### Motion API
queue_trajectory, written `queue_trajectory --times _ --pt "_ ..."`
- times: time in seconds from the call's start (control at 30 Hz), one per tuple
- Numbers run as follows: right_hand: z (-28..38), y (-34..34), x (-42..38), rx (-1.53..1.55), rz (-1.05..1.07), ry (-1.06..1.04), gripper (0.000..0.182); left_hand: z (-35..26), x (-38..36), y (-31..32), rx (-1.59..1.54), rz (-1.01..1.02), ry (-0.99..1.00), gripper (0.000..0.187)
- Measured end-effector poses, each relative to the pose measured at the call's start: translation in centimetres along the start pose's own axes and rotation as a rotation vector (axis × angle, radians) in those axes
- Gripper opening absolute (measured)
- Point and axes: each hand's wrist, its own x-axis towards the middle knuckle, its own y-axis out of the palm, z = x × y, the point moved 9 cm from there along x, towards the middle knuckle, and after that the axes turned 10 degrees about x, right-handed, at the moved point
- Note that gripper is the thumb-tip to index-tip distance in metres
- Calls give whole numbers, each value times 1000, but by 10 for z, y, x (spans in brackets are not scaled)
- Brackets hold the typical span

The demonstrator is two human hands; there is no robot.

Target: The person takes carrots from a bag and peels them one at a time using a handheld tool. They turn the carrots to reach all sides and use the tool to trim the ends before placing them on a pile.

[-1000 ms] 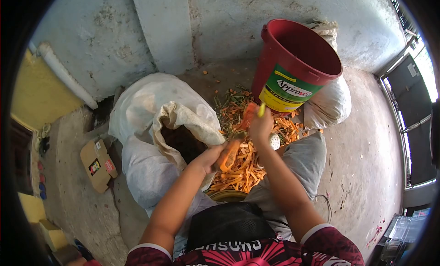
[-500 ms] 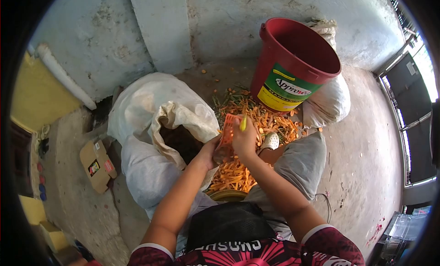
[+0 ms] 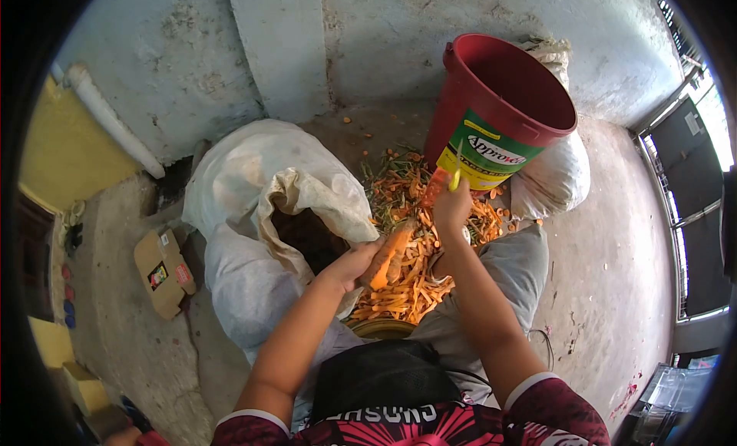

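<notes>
My left hand [image 3: 351, 265] is closed round the lower end of a partly peeled carrot [image 3: 390, 254], above a heap of orange peelings [image 3: 399, 296]. Up and to the right, my right hand [image 3: 453, 204] grips a small knife with a yellow handle [image 3: 455, 180], its thin blade pointing up. An orange perforated tool, looking like a peeler [image 3: 436, 186], sticks out to the left from the same hand. The carrot and the tool are apart. Under the peelings, the rim of a yellowish basin [image 3: 380, 328] shows between my legs.
A large red bucket [image 3: 503, 100] with a margarine label stands by the wall, a white sack [image 3: 549, 173] behind it. An open white sack [image 3: 269, 150] is on the left. Cut carrot ends and green stems [image 3: 388, 173] litter the floor. Flattened cardboard [image 3: 165, 273] lies farther left.
My right hand has moved up and right, carrying the knife and the orange tool away from the carrot. The carrot in my left hand now shows more bright orange.
</notes>
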Motion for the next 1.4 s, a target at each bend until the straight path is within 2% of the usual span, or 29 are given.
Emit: queue_trajectory --times 0.1,0.2,0.3,0.33,0.43,0.53,0.63,0.73,0.8,0.9,1.03,1.07,1.17,1.2,1.3,1.4 --pt "-18 -22 25 8 -160 54 23 -8 -6 11 -56 52 55 37" --pt "-19 -31 28 120 -171 58 24 5 -2 3 -181 78 -20 36" --pt "-23 -8 11 356 -15 136 22 9 0 -2 -259 16 -135 37" --pt "-8 -1 1 421 22 61 20 10 6 -1 -321 65 -102 37" --pt "12 10 -31 498 119 191 19 12 20 1 -460 185 -36 37" --pt "20 11 -36 464 171 187 21 6 16 6 -501 228 -23 37" --pt "39 3 -42 407 146 96 21 8 19 5 -517 252 -5 36" --pt "35 1 -39 404 95 97 17 8 20 1 -504 257 8 36" --pt "47 0 -44 397 148 76 17 9 20 -1 -504 220 -1 35" --pt "51 14 -58 433 263 31 18 8 21 -3 -531 60 -3 34" --pt "65 24 -79 375 396 -29 19 6 19 2 -563 108 -11 32" --pt "70 22 -82 350 372 -65 20 10 25 -2 -575 139 9 31" --pt "64 28 -88 302 411 45 21 8 23 1 -563 225 30 31" --pt "63 28 -86 273 389 26 22 5 19 4 -552 252 31 31" --pt "55 31 -82 191 363 4 23 8 16 6 -530 100 -56 31" --pt "47 33 -74 111 347 43 22 2 16 5 -407 124 -11 33"
